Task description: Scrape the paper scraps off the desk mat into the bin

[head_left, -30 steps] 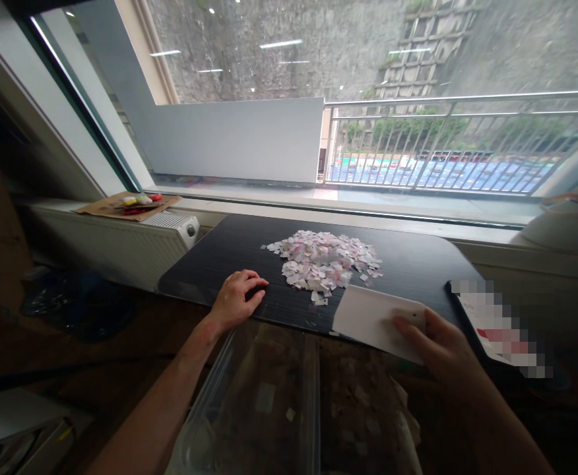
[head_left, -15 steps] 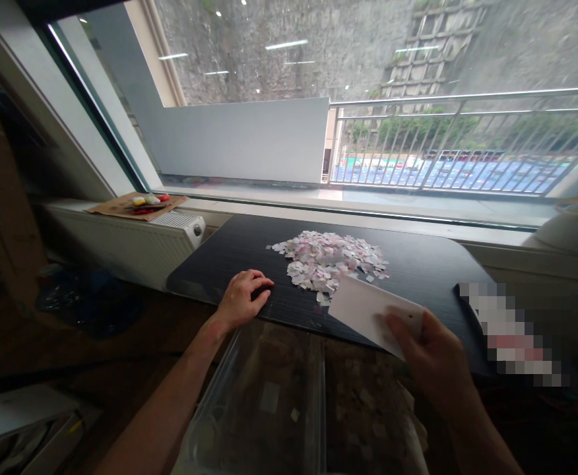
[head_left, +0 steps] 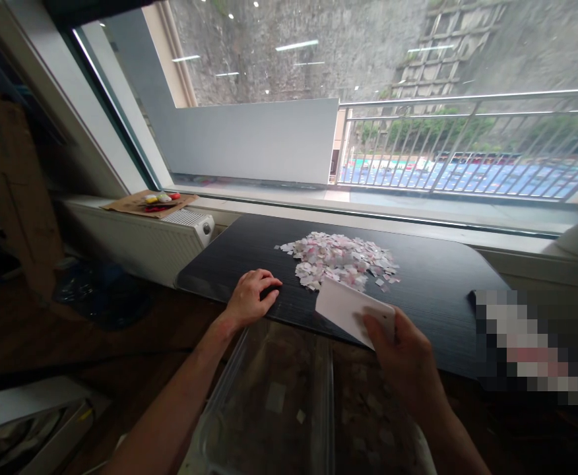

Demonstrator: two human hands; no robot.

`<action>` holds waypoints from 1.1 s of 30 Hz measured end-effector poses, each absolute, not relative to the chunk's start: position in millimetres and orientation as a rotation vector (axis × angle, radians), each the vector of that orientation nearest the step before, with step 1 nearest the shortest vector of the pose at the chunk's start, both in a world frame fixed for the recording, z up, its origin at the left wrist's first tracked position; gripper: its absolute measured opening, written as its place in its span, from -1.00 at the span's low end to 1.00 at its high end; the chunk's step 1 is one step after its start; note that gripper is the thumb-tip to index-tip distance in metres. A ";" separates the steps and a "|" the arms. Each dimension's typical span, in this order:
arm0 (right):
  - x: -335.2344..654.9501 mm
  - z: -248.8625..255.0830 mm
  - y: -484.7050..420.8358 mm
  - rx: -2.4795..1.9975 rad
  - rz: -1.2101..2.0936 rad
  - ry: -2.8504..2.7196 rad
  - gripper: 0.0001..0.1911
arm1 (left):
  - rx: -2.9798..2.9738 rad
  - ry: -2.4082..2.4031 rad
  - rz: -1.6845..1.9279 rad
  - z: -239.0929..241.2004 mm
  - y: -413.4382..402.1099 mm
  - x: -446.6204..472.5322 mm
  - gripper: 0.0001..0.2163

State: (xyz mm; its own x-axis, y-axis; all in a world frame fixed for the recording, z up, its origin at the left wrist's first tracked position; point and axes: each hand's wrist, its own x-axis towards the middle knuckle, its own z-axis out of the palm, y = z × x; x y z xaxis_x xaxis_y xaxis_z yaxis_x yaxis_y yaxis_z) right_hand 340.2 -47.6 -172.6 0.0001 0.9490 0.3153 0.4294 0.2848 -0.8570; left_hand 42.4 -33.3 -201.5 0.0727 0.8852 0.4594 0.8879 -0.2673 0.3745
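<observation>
A loose pile of small pale pink and white paper pieces (head_left: 338,257) lies on the black tabletop (head_left: 239,247). My right hand (head_left: 408,349) grips a flat white scraper (head_left: 348,311), a card-like sheet with a small hole near the held end. Its far edge is at the near side of the pile. My left hand (head_left: 252,297) rests on the table's near edge, left of the pile, fingers slightly curled and holding nothing. Below the edge stands a clear plastic bin (head_left: 269,422) with a few pale scraps in it.
A white radiator (head_left: 135,237) with a brown cardboard sheet (head_left: 145,204) on it stands at the left by the window. A pixelated object (head_left: 526,343) lies at the table's right end. Tall cardboard (head_left: 16,198) leans at far left.
My right hand has moved left and the scraper with it, along the near side of the pile. The view has swung slightly left. My left hand stays on the table edge.
</observation>
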 end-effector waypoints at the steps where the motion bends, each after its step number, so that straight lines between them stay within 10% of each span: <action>1: 339.7 -172.6 -48.7 -1.292 0.715 -1.605 -0.66 | -2.298 -1.899 -0.978 -201.3 -33.4 42.5 -0.81; 17: 335.8 -169.8 -63.9 -1.227 1.023 -1.501 -0.71 | -2.307 -1.896 -0.978 -199.6 -33.7 43.2 -0.81; 33: 364.9 -166.6 -48.6 -1.447 0.531 -1.437 -0.67 | -2.306 -1.881 -0.987 -201.2 -33.5 41.6 -0.81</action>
State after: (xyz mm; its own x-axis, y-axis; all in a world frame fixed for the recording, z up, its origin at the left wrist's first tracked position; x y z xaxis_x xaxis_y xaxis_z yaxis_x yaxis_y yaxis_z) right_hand 364.9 -48.6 -166.6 0.2012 0.9242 0.3247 0.4909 0.1917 -0.8498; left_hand 41.6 -33.5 -201.2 0.0820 0.8806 0.4668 0.8843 -0.2803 0.3735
